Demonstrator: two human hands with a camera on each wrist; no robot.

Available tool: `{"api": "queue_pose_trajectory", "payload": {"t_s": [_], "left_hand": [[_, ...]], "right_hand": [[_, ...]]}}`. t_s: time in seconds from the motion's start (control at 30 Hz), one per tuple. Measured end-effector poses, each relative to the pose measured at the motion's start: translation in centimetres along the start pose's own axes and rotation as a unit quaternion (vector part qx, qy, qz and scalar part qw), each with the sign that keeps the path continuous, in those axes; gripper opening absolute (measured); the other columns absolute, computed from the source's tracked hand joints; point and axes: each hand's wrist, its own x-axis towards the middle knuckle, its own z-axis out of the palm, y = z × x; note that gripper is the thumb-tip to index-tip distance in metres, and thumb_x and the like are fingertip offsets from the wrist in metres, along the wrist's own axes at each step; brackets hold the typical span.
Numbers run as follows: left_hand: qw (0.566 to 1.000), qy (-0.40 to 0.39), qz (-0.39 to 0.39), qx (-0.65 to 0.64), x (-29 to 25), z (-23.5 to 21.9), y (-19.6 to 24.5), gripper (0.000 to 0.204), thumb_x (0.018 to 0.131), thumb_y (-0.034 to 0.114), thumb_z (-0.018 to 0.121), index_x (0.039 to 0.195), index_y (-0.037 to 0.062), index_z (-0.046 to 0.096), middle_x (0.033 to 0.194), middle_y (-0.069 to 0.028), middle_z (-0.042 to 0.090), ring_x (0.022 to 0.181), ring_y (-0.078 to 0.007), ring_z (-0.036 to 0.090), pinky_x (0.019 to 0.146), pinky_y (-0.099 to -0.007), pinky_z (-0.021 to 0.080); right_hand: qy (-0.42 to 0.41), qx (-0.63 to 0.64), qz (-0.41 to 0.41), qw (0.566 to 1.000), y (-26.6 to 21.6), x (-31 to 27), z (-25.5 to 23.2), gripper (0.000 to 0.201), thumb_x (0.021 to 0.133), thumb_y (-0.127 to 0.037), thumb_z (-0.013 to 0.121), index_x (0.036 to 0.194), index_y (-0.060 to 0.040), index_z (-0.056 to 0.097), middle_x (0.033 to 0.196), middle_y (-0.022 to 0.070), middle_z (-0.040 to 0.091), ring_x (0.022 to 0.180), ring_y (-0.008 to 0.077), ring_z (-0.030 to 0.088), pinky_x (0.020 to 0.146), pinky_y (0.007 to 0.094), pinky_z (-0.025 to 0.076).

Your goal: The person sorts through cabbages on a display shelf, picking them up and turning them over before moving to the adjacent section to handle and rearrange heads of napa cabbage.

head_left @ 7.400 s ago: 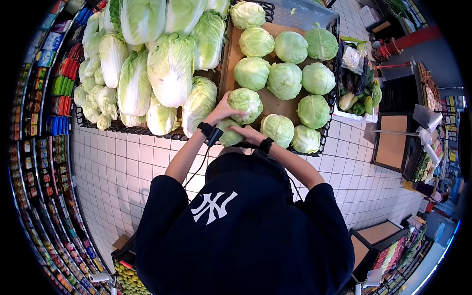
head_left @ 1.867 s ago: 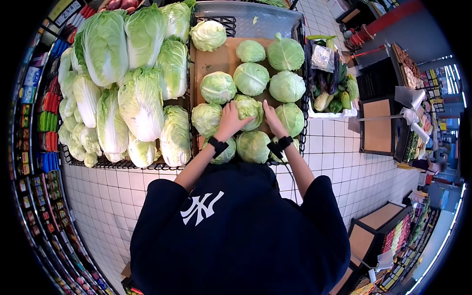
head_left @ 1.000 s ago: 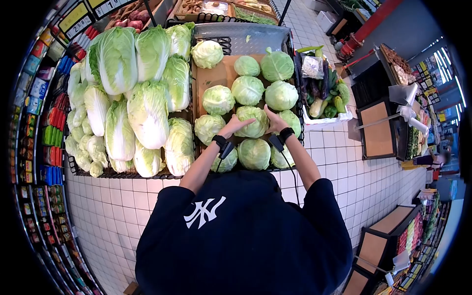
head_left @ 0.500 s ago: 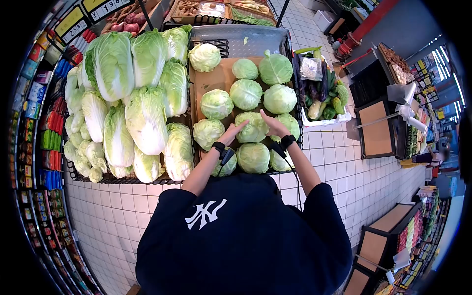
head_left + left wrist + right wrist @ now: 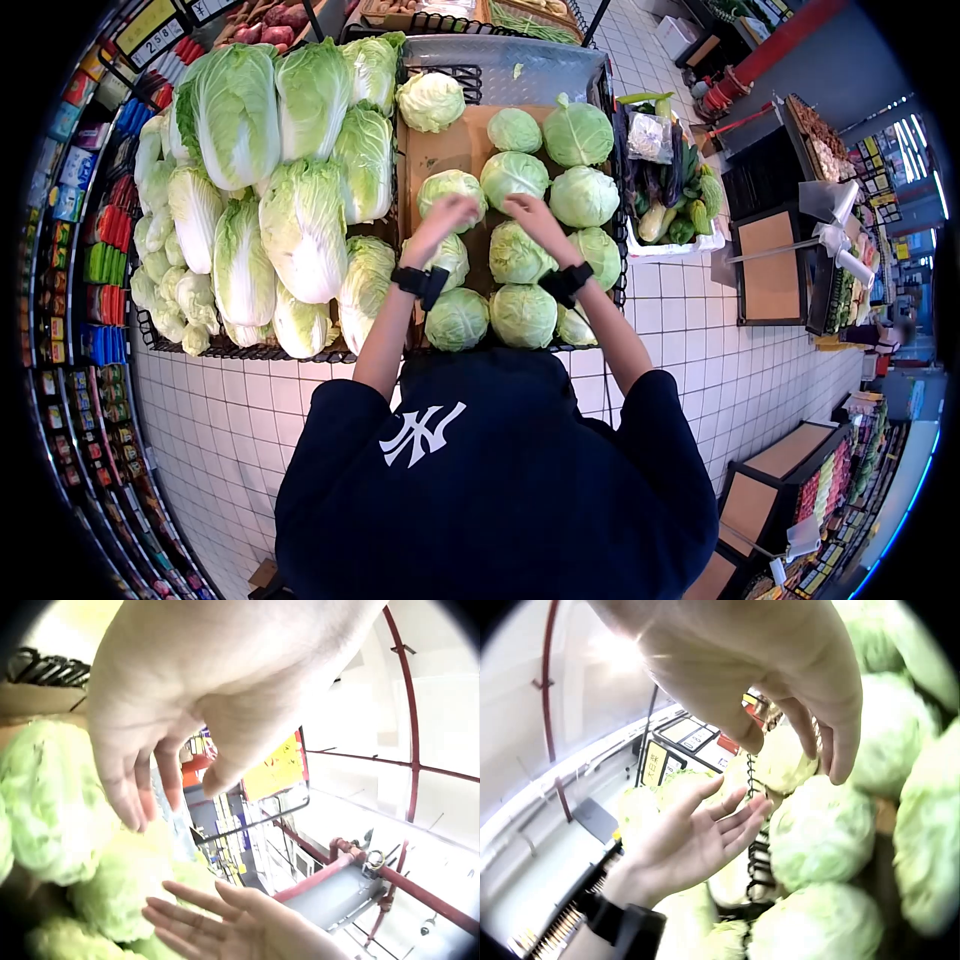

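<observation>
In the head view my left hand (image 5: 442, 226) is above the left column of round green cabbages, with a cabbage (image 5: 452, 188) partly hidden behind its fingers. My right hand (image 5: 540, 224) hovers over the middle column, overlapping another cabbage (image 5: 520, 252). Both hold nothing. The left wrist view shows the left hand (image 5: 217, 697) with loosely bent fingers, and the right hand (image 5: 240, 922) opposite it, palm turned up. From the right wrist, the right hand's fingers hang relaxed beside a cabbage (image 5: 821, 829); the left hand (image 5: 697, 832) is spread, palm showing.
Long napa cabbages (image 5: 305, 230) are heaped on the left of the stand. Cardboard (image 5: 435, 150) lines the cabbage bin, with a metal plate (image 5: 540, 68) behind it. A white box of eggplants and other vegetables (image 5: 668, 180) stands to the right. Price signs (image 5: 150, 35) rise at the back left.
Half a second ago both hands were around a middle-column cabbage. They have let go and lifted away, the left hand moving left. Earlier, they handled cabbages at the bin's front left.
</observation>
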Motion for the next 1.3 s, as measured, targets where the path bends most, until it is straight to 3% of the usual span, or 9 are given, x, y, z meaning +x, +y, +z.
{"api": "queue_pose_trajectory", "payload": {"t_s": [0.1, 0.27, 0.4, 0.6, 0.7, 0.97, 1.07, 1.1, 1.3], "left_hand": [[0.982, 0.133, 0.13, -0.014, 3.6, -4.5, -2.8, 0.041, 0.093, 0.033, 0.059, 0.116, -0.0005, 0.055, 0.115, -0.0118, 0.06, 0.108, -0.0164, 0.055, 0.094, -0.0287, 0.042], [0.947, 0.297, 0.11, 0.057, 8.6, -7.6, -5.5, 0.049, 0.094, 0.028, 0.056, 0.124, -0.0088, 0.046, 0.124, -0.0188, 0.054, 0.113, -0.0244, 0.053, 0.095, -0.0336, 0.041], [0.984, 0.141, -0.063, -0.089, 8.6, -8.0, -4.6, 0.051, 0.098, 0.038, 0.047, 0.122, -0.0062, 0.052, 0.119, -0.0141, 0.06, 0.107, -0.0195, 0.057, 0.093, -0.0323, 0.043], [0.974, 0.088, -0.153, -0.144, 10.3, -8.8, -5.7, 0.046, 0.097, 0.039, 0.046, 0.118, -0.0003, 0.058, 0.11, -0.0118, 0.065, 0.095, -0.0212, 0.064, 0.084, -0.0346, 0.051], [0.975, 0.087, -0.158, -0.133, 10.0, -8.8, -5.4, 0.045, 0.095, 0.039, 0.047, 0.117, 0.0013, 0.059, 0.108, -0.0116, 0.065, 0.093, -0.0226, 0.064, 0.081, -0.0367, 0.052], [0.983, 0.17, -0.053, -0.053, 9.1, -8.0, -5.5, 0.039, 0.093, 0.032, 0.052, 0.114, -0.0003, 0.06, 0.103, -0.012, 0.067, 0.088, -0.0215, 0.065, 0.078, -0.0332, 0.052], [0.906, 0.339, -0.082, 0.238, 8.1, -6.4, -4.7, 0.057, 0.091, 0.039, 0.054, 0.13, -0.0022, 0.046, 0.128, -0.0273, 0.047, 0.115, -0.0345, 0.049, 0.096, -0.0397, 0.042], [0.929, 0.314, -0.092, 0.174, 7.1, -6.2, -4.0, 0.064, 0.089, 0.045, 0.052, 0.137, 0.0055, 0.038, 0.137, -0.0341, 0.026, 0.124, -0.053, 0.03, 0.105, -0.0524, 0.029], [0.916, 0.313, -0.122, 0.219, 5.3, -5.0, -2.3, 0.069, 0.09, 0.053, 0.047, 0.143, 0.0115, 0.033, 0.138, -0.0357, 0.025, 0.125, -0.0542, 0.03, 0.105, -0.0537, 0.029]], "right_hand": [[-0.09, 0.165, 0.183, 0.965, -1.0, 0.6, 3.9, 0.06, 0.092, -0.051, 0.055, 0.115, 0.0047, 0.054, 0.101, 0.0092, 0.057, 0.093, 0.0153, 0.056, 0.083, 0.0269, 0.046], [-0.104, 0.201, 0.157, 0.961, 0.2, 2.1, 7.9, 0.075, 0.091, -0.067, 0.041, 0.106, 0.0036, 0.061, 0.094, 0.0033, 0.057, 0.078, 0.0105, 0.041, 0.077, 0.0264, 0.038], [-0.071, 0.224, 0.217, 0.948, 0.5, 3.3, 9.9, 0.08, 0.09, -0.066, 0.043, 0.141, -0.0048, 0.038, 0.136, 0.0056, 0.045, 0.118, 0.0166, 0.04, 0.101, 0.043, 0.03], [-0.094, 0.332, 0.264, 0.901, -1.7, 2.7, 10.6, 0.108, 0.088, -0.064, 0.049, 0.146, -0.0032, -0.02, 0.156, 0.0133, 0.009, 0.142, 0.0292, 0.014, 0.109, 0.0586, 0.015], [-0.09, 0.289, 0.268, 0.915, -1.3, 3.3, 11.4, 0.125, 0.084, -0.069, 0.052, 0.134, 0.0065, -0.035, 0.152, 0.0245, 0.012, 0.139, 0.0307, 0.021, 0.11, 0.0417, 0.024], [-0.05, 0.327, 0.235, 0.914, -1.6, 3.3, 12.0, 0.12, 0.081, -0.074, 0.048, 0.142, 0.0006, -0.023, 0.155, 0.0195, 0.003, 0.144, 0.0327, 0.008, 0.111, 0.0535, 0.015], [-0.053, 0.345, 0.248, 0.904, -2.3, 2.9, 10.6, 0.109, 0.081, -0.078, 0.043, 0.15, -0.0105, -0.008, 0.157, 0.0122, 0.004, 0.144, 0.0326, 0.009, 0.107, 0.0656, 0.012], [-0.073, 0.35, 0.227, 0.906, -1.6, 3.5, 10.5, 0.107, 0.082, -0.078, 0.041, 0.15, -0.0106, -0.007, 0.157, 0.0122, 0.005, 0.144, 0.0321, 0.009, 0.107, 0.0656, 0.012], [-0.118, 0.326, 0.218, 0.912, -1.9, 4.4, 9.0, 0.097, 0.085, -0.077, 0.036, 0.151, -0.0134, 0.006, 0.155, 0.0097, 0.015, 0.141, 0.0295, 0.019, 0.108, 0.0598, 0.02]]}}
